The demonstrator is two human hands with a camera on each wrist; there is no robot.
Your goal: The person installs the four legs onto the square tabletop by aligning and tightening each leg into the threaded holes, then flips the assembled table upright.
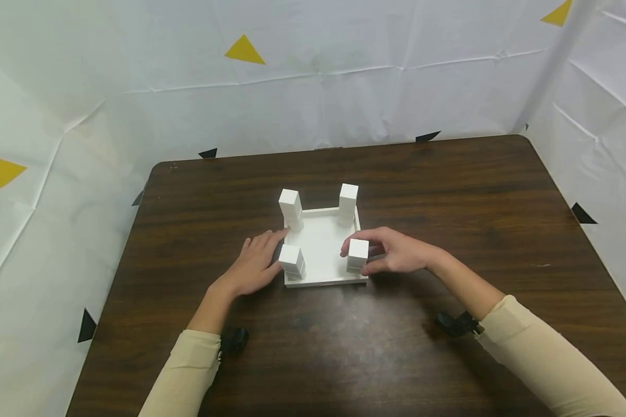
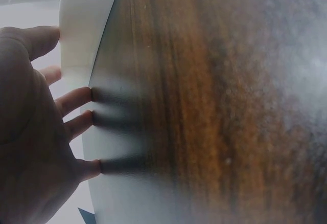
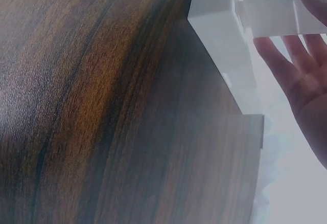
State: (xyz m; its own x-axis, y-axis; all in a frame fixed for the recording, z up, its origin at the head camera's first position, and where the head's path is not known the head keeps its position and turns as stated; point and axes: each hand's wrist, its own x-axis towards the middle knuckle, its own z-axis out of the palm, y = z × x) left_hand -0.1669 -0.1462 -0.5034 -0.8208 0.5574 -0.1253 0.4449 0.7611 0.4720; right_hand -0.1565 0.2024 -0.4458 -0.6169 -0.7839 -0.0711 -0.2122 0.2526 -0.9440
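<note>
A white square tray-like piece with raised edges lies on the table, a white post standing at each corner. My right hand holds the near right post between thumb and fingers. In the right wrist view, thumb and fingers lie on opposite sides of that post. My left hand rests at the piece's left side with fingers spread, its thumb by the near left post. Several fingertips meet the tabletop in the left wrist view. The far left post and far right post stand untouched.
The dark wooden table extends around the piece. White sheeting with yellow and black triangular marks rises behind the table and along its sides. Black wrist devices hang by the left cuff and right cuff.
</note>
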